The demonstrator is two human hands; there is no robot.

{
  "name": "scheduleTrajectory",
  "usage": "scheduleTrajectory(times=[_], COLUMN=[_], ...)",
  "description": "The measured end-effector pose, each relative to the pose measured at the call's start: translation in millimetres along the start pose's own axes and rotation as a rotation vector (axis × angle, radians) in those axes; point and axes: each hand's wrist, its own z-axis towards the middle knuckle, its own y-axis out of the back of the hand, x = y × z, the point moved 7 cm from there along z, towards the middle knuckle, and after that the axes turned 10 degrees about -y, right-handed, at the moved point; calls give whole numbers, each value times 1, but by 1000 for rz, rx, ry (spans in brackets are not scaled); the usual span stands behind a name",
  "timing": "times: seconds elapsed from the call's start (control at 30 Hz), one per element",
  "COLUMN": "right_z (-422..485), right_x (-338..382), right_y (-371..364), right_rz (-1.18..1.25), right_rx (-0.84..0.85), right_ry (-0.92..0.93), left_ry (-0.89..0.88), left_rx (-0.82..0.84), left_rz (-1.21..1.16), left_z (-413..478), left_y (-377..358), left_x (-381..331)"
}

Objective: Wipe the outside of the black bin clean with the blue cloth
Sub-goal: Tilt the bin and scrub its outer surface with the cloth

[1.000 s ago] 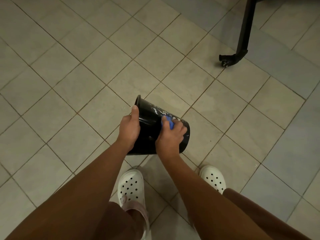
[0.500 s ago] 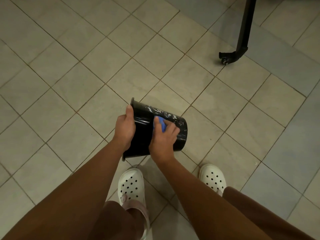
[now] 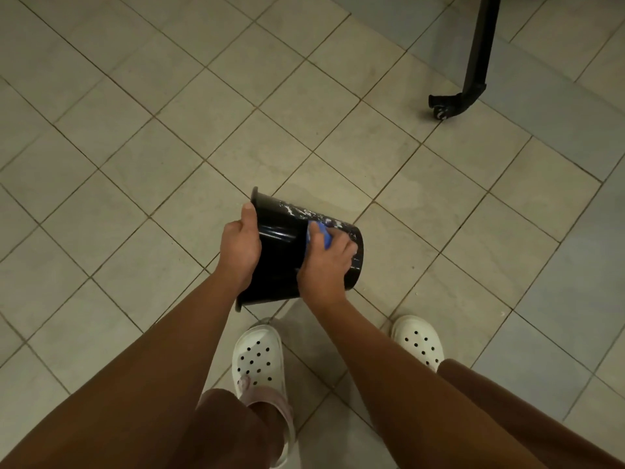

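The bin (image 3: 277, 255) lies sideways in the person's hands above the floor (image 3: 135, 198), rim to the left, base to the right, with white streaks (image 3: 314, 214) along its far side. The left hand (image 3: 240, 247) grips the rim. The right hand (image 3: 326, 264) curls over the cloth (image 3: 319, 231), pressing it to the bin's side. Nearer are two white clogs (image 3: 258, 360). A black leg (image 3: 475, 62) with a caster stands far right.

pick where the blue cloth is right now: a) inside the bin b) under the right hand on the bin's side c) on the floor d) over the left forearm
b, the blue cloth shows under the right hand against the side of the black bin.
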Motion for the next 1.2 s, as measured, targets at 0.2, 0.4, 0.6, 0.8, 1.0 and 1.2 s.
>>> scheduleTrajectory(times=[0.2, 0.4, 0.6, 0.8, 1.0, 1.2], right_z=[33, -1, 30, 33, 16, 11], right_x=[-60, -26, -43, -62, -83, -91], right_y=[8, 0, 8, 11, 16, 1], right_rz=[20, 11, -35, 169, 466, 512], right_rx=[32, -41, 22, -31, -146, -28], right_ry=[-312, -198, -167, -343, -368, -363], left_ry=[12, 3, 2, 125, 288, 320], left_rx=[-7, 7, 11, 166, 312, 175], left_rz=[-7, 16, 14, -40, -141, -20], left_z=[5, 5, 5, 6, 8, 20], left_y=[2, 4, 4, -2, -7, -2], left_x=[3, 2, 2, 3, -2, 0])
